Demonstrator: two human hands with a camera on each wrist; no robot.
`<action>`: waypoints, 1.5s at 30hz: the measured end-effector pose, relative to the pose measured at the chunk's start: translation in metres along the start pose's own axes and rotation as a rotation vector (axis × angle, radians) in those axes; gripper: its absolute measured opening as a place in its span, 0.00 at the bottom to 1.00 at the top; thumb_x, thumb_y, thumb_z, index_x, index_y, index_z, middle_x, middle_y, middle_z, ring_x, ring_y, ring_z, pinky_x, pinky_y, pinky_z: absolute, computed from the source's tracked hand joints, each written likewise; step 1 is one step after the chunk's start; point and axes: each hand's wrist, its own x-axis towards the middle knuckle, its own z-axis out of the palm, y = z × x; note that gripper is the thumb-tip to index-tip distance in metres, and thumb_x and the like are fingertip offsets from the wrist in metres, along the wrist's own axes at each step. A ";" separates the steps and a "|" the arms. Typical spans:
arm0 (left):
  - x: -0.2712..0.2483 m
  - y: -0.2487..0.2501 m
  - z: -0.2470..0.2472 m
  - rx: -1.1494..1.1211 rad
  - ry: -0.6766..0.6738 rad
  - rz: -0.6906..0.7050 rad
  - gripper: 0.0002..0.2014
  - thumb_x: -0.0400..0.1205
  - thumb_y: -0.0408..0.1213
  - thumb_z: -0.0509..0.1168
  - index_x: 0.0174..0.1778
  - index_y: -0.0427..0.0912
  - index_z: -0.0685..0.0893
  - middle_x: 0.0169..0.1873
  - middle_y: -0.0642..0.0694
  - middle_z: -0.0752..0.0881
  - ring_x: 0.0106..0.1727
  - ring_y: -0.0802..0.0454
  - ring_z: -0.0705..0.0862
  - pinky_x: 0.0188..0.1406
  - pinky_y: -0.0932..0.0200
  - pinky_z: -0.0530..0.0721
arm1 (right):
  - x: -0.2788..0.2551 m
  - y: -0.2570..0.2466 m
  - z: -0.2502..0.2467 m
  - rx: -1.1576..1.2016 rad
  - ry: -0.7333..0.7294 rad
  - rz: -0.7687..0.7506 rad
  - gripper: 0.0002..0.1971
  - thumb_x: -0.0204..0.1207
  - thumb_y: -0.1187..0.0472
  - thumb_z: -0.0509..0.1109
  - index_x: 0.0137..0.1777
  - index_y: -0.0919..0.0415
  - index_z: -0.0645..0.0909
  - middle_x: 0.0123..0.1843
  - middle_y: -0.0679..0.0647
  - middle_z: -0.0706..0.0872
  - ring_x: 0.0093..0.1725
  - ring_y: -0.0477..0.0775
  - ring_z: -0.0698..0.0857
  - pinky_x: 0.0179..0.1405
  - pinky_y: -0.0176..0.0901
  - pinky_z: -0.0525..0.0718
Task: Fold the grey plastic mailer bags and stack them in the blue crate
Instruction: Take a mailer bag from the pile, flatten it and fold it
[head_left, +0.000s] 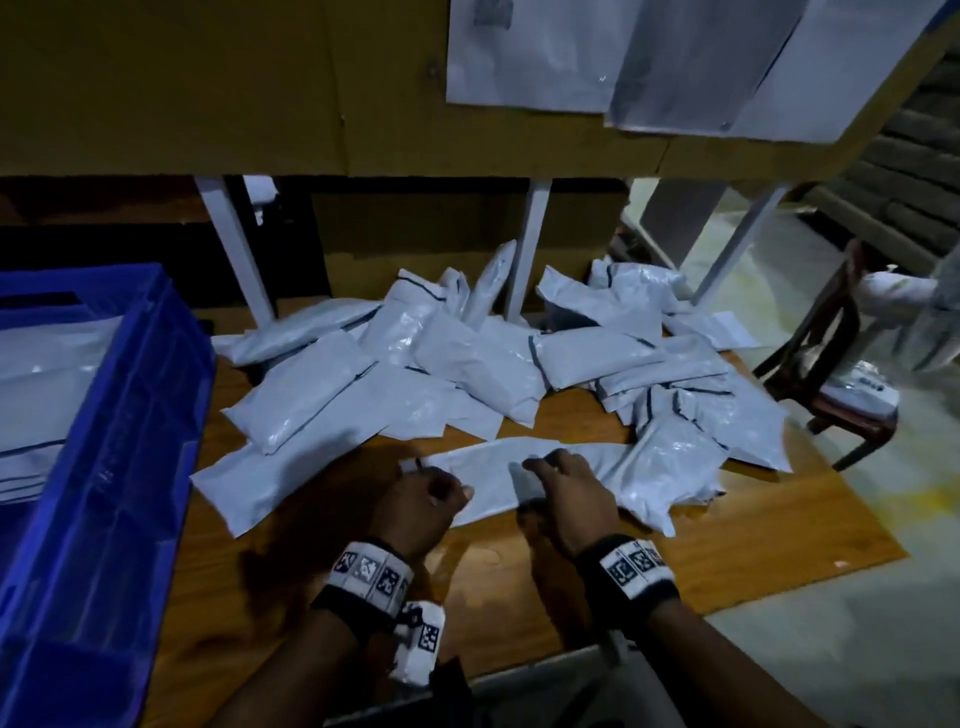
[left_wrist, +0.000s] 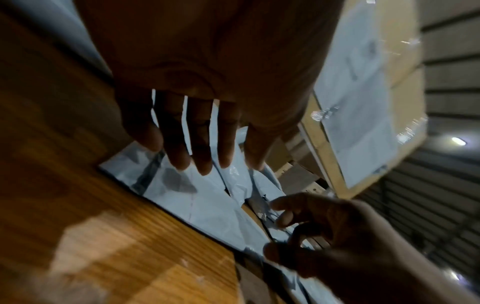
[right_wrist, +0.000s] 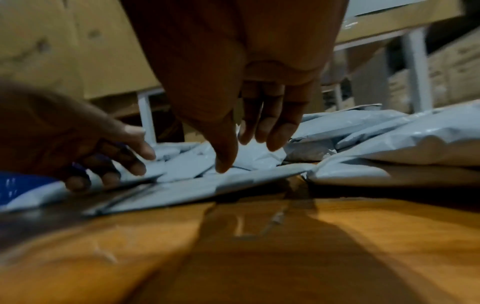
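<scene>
A flat grey mailer bag (head_left: 483, 493) lies on the wooden table (head_left: 519, 597) right in front of me. My left hand (head_left: 447, 488) is over its left end, fingers straight (left_wrist: 197, 164) and close to the plastic. My right hand (head_left: 540, 467) is over the bag's middle, with fingers and thumb hanging down loosely (right_wrist: 246, 152) and nothing between them. The same bag (right_wrist: 207, 185) appears low in the right wrist view, under both hands. At my left stands the blue crate (head_left: 156, 364), with folded grey bags (head_left: 47, 384) stacked inside.
A loose pile of several grey mailer bags (head_left: 467, 353) covers the back of the table. White shelf legs (head_left: 234, 249) and cardboard boxes (head_left: 208, 78) rise behind it. A dark wooden chair (head_left: 831, 364) stands off the table's right side.
</scene>
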 end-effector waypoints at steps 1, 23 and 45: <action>0.004 -0.002 -0.001 0.000 -0.008 -0.030 0.11 0.82 0.52 0.74 0.43 0.47 0.91 0.42 0.51 0.91 0.50 0.49 0.89 0.51 0.56 0.85 | 0.004 0.002 0.006 -0.069 0.008 -0.026 0.27 0.74 0.55 0.76 0.75 0.50 0.79 0.68 0.56 0.79 0.67 0.64 0.78 0.42 0.58 0.89; -0.160 -0.013 0.042 0.126 0.437 -0.005 0.03 0.81 0.43 0.76 0.48 0.51 0.91 0.47 0.53 0.91 0.47 0.54 0.88 0.48 0.51 0.87 | -0.133 0.037 0.035 -0.056 0.111 -0.407 0.08 0.63 0.53 0.80 0.42 0.48 0.88 0.47 0.49 0.88 0.43 0.59 0.82 0.32 0.48 0.75; -0.113 -0.034 0.113 0.942 -0.101 0.230 0.40 0.84 0.56 0.23 0.90 0.37 0.45 0.90 0.40 0.47 0.91 0.45 0.43 0.88 0.35 0.37 | -0.123 0.008 0.095 -0.070 0.112 -0.164 0.36 0.91 0.41 0.35 0.90 0.62 0.58 0.91 0.57 0.58 0.91 0.54 0.53 0.86 0.63 0.40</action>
